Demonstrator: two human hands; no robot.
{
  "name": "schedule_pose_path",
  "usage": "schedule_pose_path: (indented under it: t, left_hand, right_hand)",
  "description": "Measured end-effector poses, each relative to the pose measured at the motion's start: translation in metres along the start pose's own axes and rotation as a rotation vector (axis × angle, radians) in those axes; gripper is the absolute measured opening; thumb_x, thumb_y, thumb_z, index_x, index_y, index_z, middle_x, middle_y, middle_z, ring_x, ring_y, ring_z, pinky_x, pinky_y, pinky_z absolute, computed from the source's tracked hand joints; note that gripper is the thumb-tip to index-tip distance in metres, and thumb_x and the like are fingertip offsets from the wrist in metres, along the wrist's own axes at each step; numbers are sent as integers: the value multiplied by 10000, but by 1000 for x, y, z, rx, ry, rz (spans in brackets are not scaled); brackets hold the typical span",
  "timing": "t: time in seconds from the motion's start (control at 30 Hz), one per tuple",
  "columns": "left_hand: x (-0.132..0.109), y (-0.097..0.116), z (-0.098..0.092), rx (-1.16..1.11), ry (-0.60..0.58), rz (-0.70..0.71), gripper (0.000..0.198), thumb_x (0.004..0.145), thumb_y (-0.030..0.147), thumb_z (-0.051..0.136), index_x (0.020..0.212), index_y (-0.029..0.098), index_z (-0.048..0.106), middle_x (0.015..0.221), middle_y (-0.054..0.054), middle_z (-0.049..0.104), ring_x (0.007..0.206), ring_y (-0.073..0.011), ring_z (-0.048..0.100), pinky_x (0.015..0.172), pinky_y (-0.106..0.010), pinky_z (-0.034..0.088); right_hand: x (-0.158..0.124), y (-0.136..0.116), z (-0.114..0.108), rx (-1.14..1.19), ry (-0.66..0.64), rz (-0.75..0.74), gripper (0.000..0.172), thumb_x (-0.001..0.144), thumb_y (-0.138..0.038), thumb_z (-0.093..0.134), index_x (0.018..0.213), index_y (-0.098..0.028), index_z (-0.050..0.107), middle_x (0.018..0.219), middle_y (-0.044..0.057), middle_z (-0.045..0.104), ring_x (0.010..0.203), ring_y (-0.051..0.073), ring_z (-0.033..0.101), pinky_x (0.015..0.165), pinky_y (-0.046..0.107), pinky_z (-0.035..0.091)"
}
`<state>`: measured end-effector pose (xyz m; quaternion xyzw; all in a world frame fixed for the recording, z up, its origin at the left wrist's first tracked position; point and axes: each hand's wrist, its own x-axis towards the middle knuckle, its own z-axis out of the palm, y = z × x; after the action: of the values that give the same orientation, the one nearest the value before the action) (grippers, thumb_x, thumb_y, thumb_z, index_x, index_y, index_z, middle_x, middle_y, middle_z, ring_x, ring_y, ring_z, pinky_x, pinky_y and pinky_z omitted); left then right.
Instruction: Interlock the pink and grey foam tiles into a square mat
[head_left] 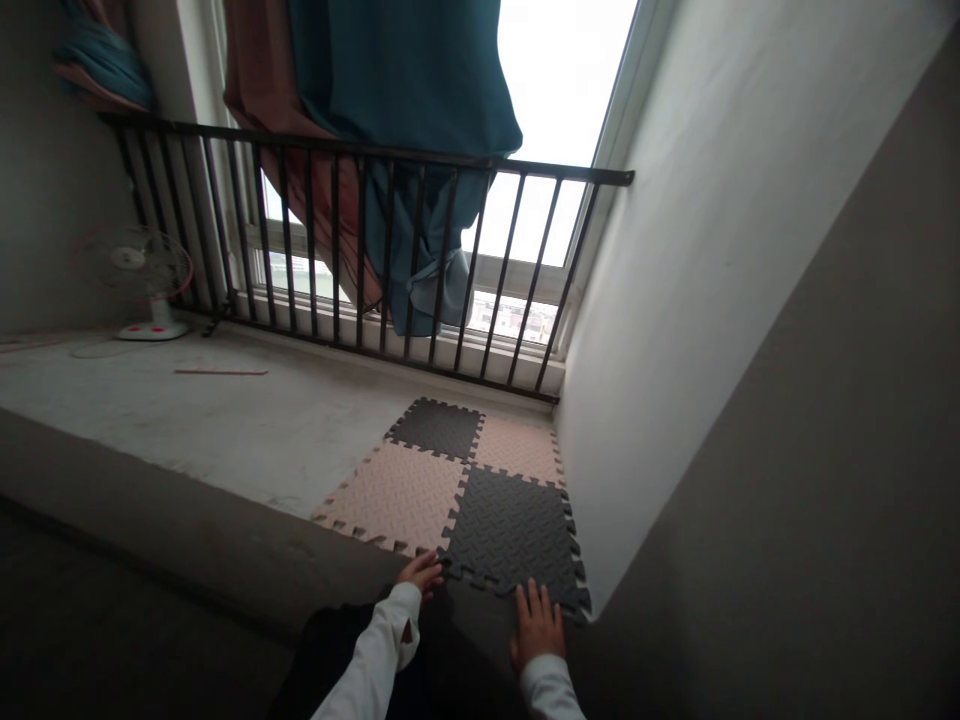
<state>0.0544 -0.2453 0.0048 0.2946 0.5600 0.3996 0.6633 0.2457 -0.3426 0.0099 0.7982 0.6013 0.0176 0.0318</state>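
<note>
Interlocking foam floor tiles lie on a ledge below the window, joined in a two-by-two checker: a near black tile (514, 525), a near pink tile (405, 490), a far black tile (439, 428) and a far pink tile (517, 447). My left hand (422, 573) is at the front edge where the near pink and black tiles meet, fingers stretched out. My right hand (537, 620) lies spread, its fingertips on the front edge of the near black tile. Neither hand holds anything.
A black metal railing (367, 152) runs along the window behind the tiles. Teal and pink curtains (397, 80) hang over it. A white fan (154, 318) stands at the left on the ledge (187, 430), with a thin reddish strip (221, 372) nearby. A wall (637, 380) borders the tiles' right side.
</note>
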Motion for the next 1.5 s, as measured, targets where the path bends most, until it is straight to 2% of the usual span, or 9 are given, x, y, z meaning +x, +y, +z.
schedule_pose_path:
  t: [0.2, 0.6, 0.73, 0.83, 0.93, 1.03, 1.13, 1.27, 1.5]
  left_hand:
    - [-2, 1, 2, 5, -37, 7, 355, 632, 222, 561, 983, 192, 516, 1117, -70, 532, 619, -93, 593, 470, -171, 361]
    - [-1, 2, 4, -4, 11, 22, 332, 648, 169, 550, 980, 165, 540, 977, -71, 597, 583, -88, 591, 433, -157, 360]
    - [1, -1, 3, 52, 35, 108, 301, 610, 227, 605, 905, 174, 579, 828, -48, 632, 614, -118, 603, 462, -175, 406]
    - [3, -5, 5, 124, 86, 290, 271, 583, 250, 612, 835, 153, 591, 792, -47, 632, 665, -145, 604, 505, -210, 457]
    - [5, -5, 4, 297, 152, 575, 213, 592, 185, 562, 798, 140, 592, 830, -57, 614, 782, -159, 583, 624, -236, 490]
    - [3, 3, 1, 676, 180, 758, 242, 655, 108, 473, 855, 168, 595, 887, -53, 589, 837, -134, 553, 772, -248, 453]
    - [-3, 19, 1, 1106, 175, 706, 331, 725, 102, 410, 993, 230, 556, 937, -49, 573, 862, -129, 545, 801, -261, 429]
    - [-13, 39, 8, 1578, 113, 525, 346, 784, 127, 315, 1026, 209, 549, 972, -113, 572, 867, -215, 561, 717, -350, 444]
    - [-25, 80, 19, 1644, 90, 587, 351, 766, 91, 278, 918, 87, 594, 950, -167, 592, 898, -274, 544, 719, -382, 427]
  right_hand:
    - [1, -1, 6, -10, 35, 8, 630, 614, -264, 540, 1222, -248, 378, 1326, 60, 313, 1216, 249, 251, 976, 448, 207]
    - [-1, 0, 9, -11, 114, 2, 613, 592, -235, 558, 1189, -258, 424, 1297, 51, 363, 1196, 246, 296, 965, 441, 233]
    - [0, 1, 16, -22, 164, -16, 618, 579, -216, 562, 1182, -251, 433, 1288, 64, 377, 1187, 253, 310, 954, 449, 246]
    - [2, 3, 19, -22, 213, -23, 584, 583, -179, 548, 1154, -265, 461, 1267, 53, 413, 1166, 251, 344, 937, 440, 274]
    - [7, 8, 19, -27, 306, -36, 463, 634, -135, 498, 1071, -284, 528, 1182, 32, 509, 1091, 220, 435, 892, 389, 333]
    - [15, 12, 17, -28, 425, -64, 339, 698, -103, 441, 938, -288, 593, 1034, 6, 605, 965, 174, 520, 801, 312, 387]
    - [20, 14, 15, -46, 516, -92, 299, 712, -79, 434, 852, -280, 607, 913, -2, 639, 860, 157, 549, 699, 279, 396]
    - [22, 12, 11, -96, 566, -139, 260, 715, -77, 441, 836, -254, 587, 819, 29, 619, 770, 141, 535, 626, 261, 366]
    - [24, 5, 2, -116, 509, -152, 182, 737, -111, 422, 756, -217, 570, 672, 35, 563, 648, 124, 501, 563, 236, 331]
